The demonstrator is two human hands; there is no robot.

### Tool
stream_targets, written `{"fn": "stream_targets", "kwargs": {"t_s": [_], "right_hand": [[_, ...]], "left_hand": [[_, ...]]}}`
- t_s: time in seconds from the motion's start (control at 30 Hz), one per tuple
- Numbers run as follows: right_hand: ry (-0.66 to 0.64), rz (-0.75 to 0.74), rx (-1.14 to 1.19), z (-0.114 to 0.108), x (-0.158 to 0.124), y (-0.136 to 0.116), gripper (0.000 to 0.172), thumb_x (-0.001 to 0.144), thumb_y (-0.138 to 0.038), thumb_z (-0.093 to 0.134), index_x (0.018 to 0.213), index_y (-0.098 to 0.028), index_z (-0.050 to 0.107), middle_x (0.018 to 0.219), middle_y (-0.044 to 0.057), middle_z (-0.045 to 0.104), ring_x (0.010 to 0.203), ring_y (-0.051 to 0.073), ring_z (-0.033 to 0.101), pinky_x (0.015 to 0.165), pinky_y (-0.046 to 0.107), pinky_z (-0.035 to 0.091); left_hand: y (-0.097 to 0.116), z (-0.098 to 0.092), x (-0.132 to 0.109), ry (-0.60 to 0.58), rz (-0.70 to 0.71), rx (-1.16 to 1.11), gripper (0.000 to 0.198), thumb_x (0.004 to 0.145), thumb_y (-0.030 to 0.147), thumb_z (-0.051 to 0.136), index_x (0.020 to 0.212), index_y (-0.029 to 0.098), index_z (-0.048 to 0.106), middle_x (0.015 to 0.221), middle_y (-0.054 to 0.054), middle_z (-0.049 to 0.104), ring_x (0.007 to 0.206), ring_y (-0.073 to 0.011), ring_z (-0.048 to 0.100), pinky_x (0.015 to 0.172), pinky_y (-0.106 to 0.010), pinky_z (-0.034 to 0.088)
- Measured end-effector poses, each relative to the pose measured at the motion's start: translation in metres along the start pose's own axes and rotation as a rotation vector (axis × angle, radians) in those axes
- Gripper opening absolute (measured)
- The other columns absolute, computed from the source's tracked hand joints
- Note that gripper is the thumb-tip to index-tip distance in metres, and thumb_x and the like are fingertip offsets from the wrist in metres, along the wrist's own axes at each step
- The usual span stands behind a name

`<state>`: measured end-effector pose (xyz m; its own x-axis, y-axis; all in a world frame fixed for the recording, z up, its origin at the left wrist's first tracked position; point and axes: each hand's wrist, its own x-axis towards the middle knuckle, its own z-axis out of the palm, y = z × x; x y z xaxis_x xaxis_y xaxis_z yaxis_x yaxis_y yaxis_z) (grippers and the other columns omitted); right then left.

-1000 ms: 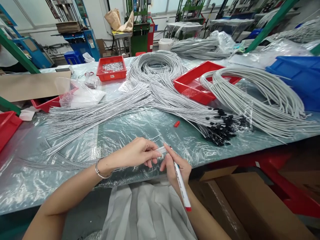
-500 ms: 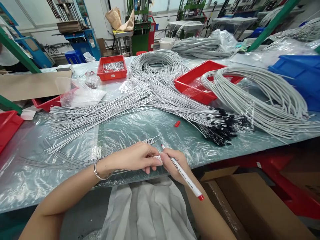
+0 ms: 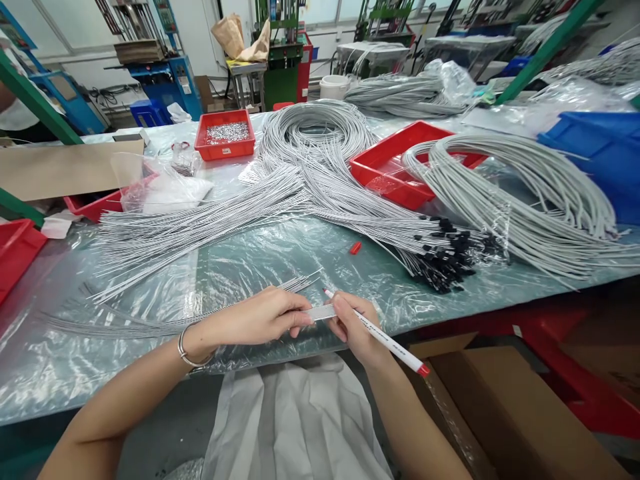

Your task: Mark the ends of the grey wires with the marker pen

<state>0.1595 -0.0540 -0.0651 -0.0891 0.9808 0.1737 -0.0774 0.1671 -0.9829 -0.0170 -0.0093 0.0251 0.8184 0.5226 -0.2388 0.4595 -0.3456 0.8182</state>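
Between my hands spans a short, flat light-grey strip [image 3: 323,312]; I cannot tell whether it is cable ends laid side by side. My left hand [image 3: 273,313] pinches its left end. My right hand [image 3: 356,327] holds a white marker pen [image 3: 393,345], red tip pointing up and left, while its fingers touch the strip's right end. Thin grey cables [image 3: 145,327] lie under and behind my left hand, with tips fanning out beyond it. On the table a little farther back lies a small red pen cap [image 3: 355,248].
A big bundle of thin cables [image 3: 215,217] spreads behind my hands, with black ends [image 3: 443,257] at right. Thicker grey cable coils [image 3: 525,193] lie farther right. Red trays [image 3: 225,152] and a blue bin [image 3: 595,160] stand around. Cardboard boxes [image 3: 520,400] sit below the table edge.
My hands have moved slightly apart, exposing more of the flat strip. The marker's rear end has swung up and to the right.
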Motion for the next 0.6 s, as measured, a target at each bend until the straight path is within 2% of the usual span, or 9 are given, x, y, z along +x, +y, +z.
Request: {"fn": "stream_targets", "kwargs": {"t_s": [0.07,0.13,0.17,0.23,0.33,0.47,0.6], "right_hand": [[0.015,-0.016,-0.015,-0.001,0.0,0.002,0.049,0.092,-0.044,0.04,0.05,-0.019,0.039,0.039,-0.005,0.036,0.039,0.008,0.032,0.041,0.023,0.026],[0.053,-0.062,-0.047,-0.003,-0.002,0.004,0.046,0.092,-0.045,0.041,0.054,-0.018,0.046,0.04,-0.005,0.039,0.037,0.008,0.034,0.041,0.023,0.028],[0.09,-0.098,-0.071,-0.005,-0.003,0.005,0.043,0.092,-0.044,0.041,0.061,-0.018,0.053,0.04,-0.005,0.042,0.036,0.008,0.036,0.042,0.023,0.031],[0.177,-0.176,-0.142,-0.007,-0.007,0.008,0.034,0.093,-0.04,0.04,0.086,-0.018,0.065,0.043,-0.005,0.049,0.039,0.01,0.044,0.048,0.024,0.039],[0.268,-0.291,-0.259,-0.007,-0.013,0.012,0.032,0.094,-0.031,0.04,0.116,-0.02,0.06,0.05,-0.004,0.059,0.047,0.012,0.053,0.059,0.028,0.047],[0.312,-0.42,-0.353,0.003,-0.018,0.019,0.035,0.092,-0.022,0.041,0.123,-0.02,0.056,0.052,-0.003,0.063,0.051,0.013,0.058,0.062,0.03,0.051],[0.368,-0.475,-0.343,0.012,-0.016,0.021,0.04,0.091,-0.019,0.042,0.129,-0.021,0.051,0.054,-0.002,0.064,0.055,0.014,0.06,0.057,0.028,0.051]], "left_hand": [[0.0,0.0,-0.001,0.014,0.007,0.014,0.031,0.094,0.03,0.04,0.07,0.014,0.053,0.057,0.004,0.052,0.044,-0.0041,0.041,0.046,-0.015,0.032],[0.0,-0.001,-0.002,0.014,-0.005,0.013,0.031,0.094,0.03,0.041,0.071,0.014,0.054,0.059,0.004,0.053,0.044,-0.0038,0.041,0.045,-0.015,0.032],[0.0,-0.001,-0.003,0.014,-0.017,0.003,0.031,0.094,0.031,0.04,0.071,0.014,0.054,0.059,0.004,0.054,0.044,-0.0038,0.042,0.045,-0.014,0.032],[0.0,-0.002,-0.005,0.013,-0.05,-0.03,0.034,0.094,0.034,0.04,0.071,0.014,0.054,0.06,0.003,0.054,0.044,-0.0039,0.044,0.045,-0.014,0.034],[-0.002,-0.003,-0.006,0.012,-0.093,-0.102,0.036,0.093,0.039,0.04,0.072,0.014,0.054,0.063,0.002,0.056,0.044,-0.0047,0.047,0.043,-0.014,0.036],[-0.005,-0.004,-0.003,0.001,-0.122,-0.16,0.036,0.091,0.043,0.042,0.073,0.015,0.054,0.066,0.001,0.058,0.045,-0.0056,0.048,0.041,-0.014,0.037],[-0.004,-0.004,-0.001,-0.006,-0.135,-0.187,0.037,0.09,0.046,0.042,0.076,0.015,0.055,0.068,0.0,0.059,0.046,-0.0062,0.049,0.041,-0.015,0.037]]}}
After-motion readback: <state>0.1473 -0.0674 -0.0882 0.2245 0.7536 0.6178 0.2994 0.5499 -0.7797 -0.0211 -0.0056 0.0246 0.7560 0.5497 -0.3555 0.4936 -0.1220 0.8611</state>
